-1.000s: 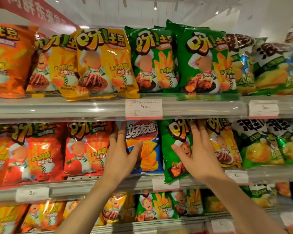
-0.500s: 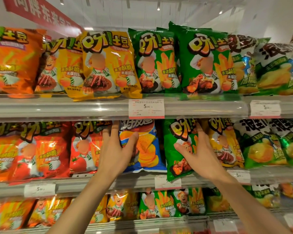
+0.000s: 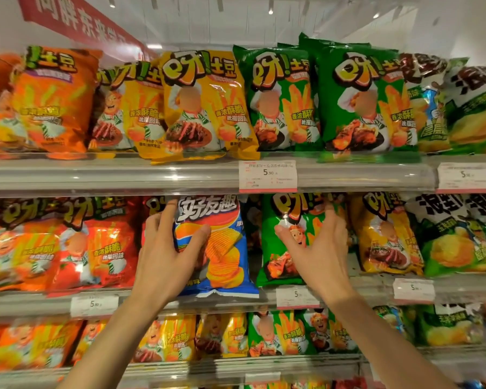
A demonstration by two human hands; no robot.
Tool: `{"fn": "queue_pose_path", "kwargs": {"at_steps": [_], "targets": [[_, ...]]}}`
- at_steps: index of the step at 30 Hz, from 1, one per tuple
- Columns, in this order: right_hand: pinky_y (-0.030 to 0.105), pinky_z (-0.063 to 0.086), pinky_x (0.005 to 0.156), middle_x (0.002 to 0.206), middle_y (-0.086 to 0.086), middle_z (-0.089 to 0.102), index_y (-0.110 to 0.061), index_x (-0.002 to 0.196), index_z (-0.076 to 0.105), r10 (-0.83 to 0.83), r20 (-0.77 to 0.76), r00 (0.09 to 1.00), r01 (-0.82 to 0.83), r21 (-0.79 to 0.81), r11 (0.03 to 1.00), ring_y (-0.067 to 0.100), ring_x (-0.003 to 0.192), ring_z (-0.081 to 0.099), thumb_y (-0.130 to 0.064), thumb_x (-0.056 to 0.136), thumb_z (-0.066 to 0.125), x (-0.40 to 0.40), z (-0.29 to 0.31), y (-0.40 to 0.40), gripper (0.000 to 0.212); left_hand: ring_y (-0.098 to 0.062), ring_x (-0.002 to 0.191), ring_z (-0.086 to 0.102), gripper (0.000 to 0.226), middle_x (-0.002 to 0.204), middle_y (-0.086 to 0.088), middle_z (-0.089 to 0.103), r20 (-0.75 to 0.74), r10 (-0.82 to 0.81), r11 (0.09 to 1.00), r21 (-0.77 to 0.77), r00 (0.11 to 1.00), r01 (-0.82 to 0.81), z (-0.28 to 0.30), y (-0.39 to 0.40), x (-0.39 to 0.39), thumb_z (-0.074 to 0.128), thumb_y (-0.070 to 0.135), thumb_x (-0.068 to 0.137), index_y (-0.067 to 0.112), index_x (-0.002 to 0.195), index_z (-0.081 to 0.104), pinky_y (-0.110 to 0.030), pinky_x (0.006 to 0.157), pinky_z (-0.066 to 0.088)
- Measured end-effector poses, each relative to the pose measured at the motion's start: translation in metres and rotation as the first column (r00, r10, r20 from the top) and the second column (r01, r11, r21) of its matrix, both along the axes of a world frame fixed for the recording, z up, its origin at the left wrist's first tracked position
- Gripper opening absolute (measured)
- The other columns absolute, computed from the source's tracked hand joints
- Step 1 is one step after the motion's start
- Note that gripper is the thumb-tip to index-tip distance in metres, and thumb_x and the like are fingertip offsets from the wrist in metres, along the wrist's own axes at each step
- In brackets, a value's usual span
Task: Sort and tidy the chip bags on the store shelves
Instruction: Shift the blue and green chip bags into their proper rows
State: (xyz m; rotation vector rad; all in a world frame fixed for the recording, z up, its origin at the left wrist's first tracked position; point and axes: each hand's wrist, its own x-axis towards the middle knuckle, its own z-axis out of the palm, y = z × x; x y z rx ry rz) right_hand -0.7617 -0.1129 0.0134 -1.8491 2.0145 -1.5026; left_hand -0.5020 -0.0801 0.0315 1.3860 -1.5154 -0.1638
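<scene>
Since a second ago the blue chip bag (image 3: pixel 222 248) has slid out toward the near edge of the middle shelf (image 3: pixel 236 300), its lower end now overhanging the rail, and the left hand (image 3: pixel 166 256) has closed further round it. That grip now pinches the bag's left edge: the thumb lies across the printed front, the fingers reach behind the side next to the red bags (image 3: pixel 96 242). The right hand (image 3: pixel 317 248) holds the green chip bag (image 3: pixel 286 237) just to the right of the blue one; its thumb presses the front and its fingers curl round the bag's right edge, beside a yellow bag (image 3: pixel 385 234). Both bags stand upright on the middle shelf, with a dark gap between them. A white price tag (image 3: pixel 267 176) hangs on the upper shelf rail above them.
</scene>
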Motion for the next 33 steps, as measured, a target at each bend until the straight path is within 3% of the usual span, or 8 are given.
{"fn": "queue_pose_path", "kwargs": {"at_steps": [2,6,12,19,22,26,33], "targets": [[0.05,0.033,0.112,0.143,0.012,0.034,-0.014,0.148,0.023,-0.056,-0.019,0.998,0.056,-0.027,0.998,0.031,0.134,0.032,-0.087,0.07,0.05,0.023,-0.004,-0.003,0.11,-0.002,0.102,0.039,0.079,0.146,0.004,0.036,-0.008,0.002,1.0,0.001,1.0,-0.002,-0.001,0.005,0.009,0.057,0.061,0.088,0.033,0.155,0.025,-0.032,0.092,0.034],[0.052,0.037,0.102,0.14,0.018,0.036,-0.007,0.146,0.028,-0.121,-0.053,0.991,0.12,-0.017,0.993,0.036,0.128,0.036,-0.083,0.07,0.056,0.059,-0.011,-0.012,0.111,-0.004,0.114,0.04,0.083,0.145,0.0,0.038,-0.026,0.013,1.0,-0.008,1.0,-0.014,-0.001,0.012,0.027,0.056,0.062,0.085,0.034,0.156,0.023,-0.028,0.094,0.032],[0.051,0.04,0.093,0.138,0.019,0.038,-0.006,0.136,0.036,-0.134,-0.136,0.982,0.145,0.068,0.987,0.039,0.122,0.041,-0.083,0.072,0.054,0.078,-0.02,-0.025,0.101,0.001,0.119,0.037,0.082,0.144,0.007,0.036,-0.041,-0.014,1.0,-0.014,0.999,0.014,-0.004,0.018,0.041,0.059,0.058,0.088,0.043,0.157,0.017,-0.026,0.093,0.033],[0.055,0.034,0.108,0.146,0.014,0.032,-0.014,0.15,0.02,-0.009,-0.066,0.998,0.012,0.049,0.999,0.035,0.135,0.033,-0.08,0.079,0.048,0.067,-0.022,-0.019,0.101,0.003,0.112,0.036,0.081,0.147,0.004,0.036,-0.045,-0.028,0.999,-0.016,0.999,0.028,-0.008,0.02,0.037,0.06,0.056,0.089,0.045,0.157,0.017,-0.024,0.087,0.033],[0.052,0.031,0.112,0.147,0.011,0.032,-0.015,0.153,0.017,0.017,-0.12,0.993,-0.013,0.036,0.999,0.032,0.138,0.031,-0.079,0.084,0.04,0.051,-0.015,-0.009,0.097,0.003,0.108,0.037,0.081,0.15,0.005,0.033,-0.044,-0.042,0.999,-0.004,0.998,0.042,-0.011,0.019,0.027,0.059,0.057,0.089,0.047,0.156,0.015,-0.025,0.086,0.033],[0.045,0.025,0.118,0.156,0.007,0.024,-0.019,0.156,0.013,0.065,-0.203,0.977,-0.055,0.054,0.997,0.025,0.146,0.022,-0.077,0.089,0.033,0.018,-0.003,0.009,0.09,-0.003,0.12,0.04,0.08,0.148,0.004,0.035,-0.061,-0.072,0.997,-0.024,0.996,0.07,-0.011,0.018,0.008,0.059,0.057,0.089,0.048,0.155,0.016,-0.029,0.093,0.033],[0.04,0.037,0.11,0.149,0.007,0.041,-0.017,0.151,0.033,0.05,-0.363,0.931,-0.023,0.076,0.997,0.025,0.137,0.04,-0.057,0.096,0.049,-0.061,0.011,0.026,0.07,0.006,0.117,0.035,0.079,0.134,0.013,0.037,-0.073,-0.136,0.99,-0.053,0.988,0.132,-0.014,0.013,-0.052,0.062,0.053,0.09,0.047,0.155,0.019,-0.021,0.092,0.031]]}}
